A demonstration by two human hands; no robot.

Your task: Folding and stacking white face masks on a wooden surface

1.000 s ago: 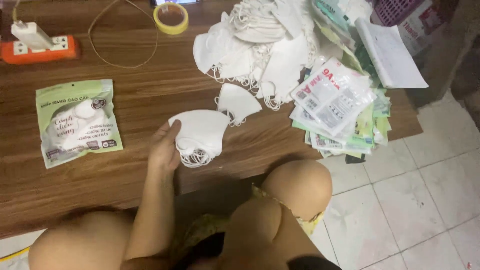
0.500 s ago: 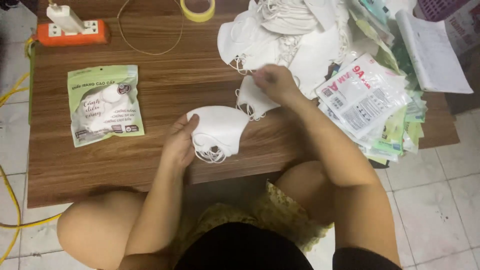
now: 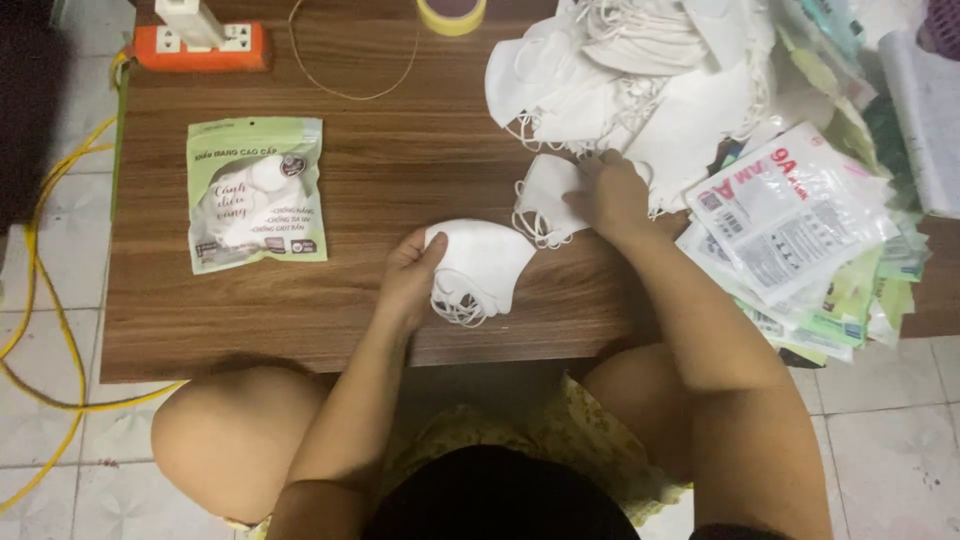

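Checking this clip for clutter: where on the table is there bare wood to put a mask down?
Bare wood lies between the green packet and the left hand, and up the middle toward the orange power strip and tape roll, crossed only by a thin cord. The right side is crowded: mask pile, right hand, stacked packets.

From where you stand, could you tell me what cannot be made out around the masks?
- Head view: the tape roll is cut off by the top edge.
- The mask pile overlaps too much to count.
- The right hand hides its fingers' grip on the folded mask.
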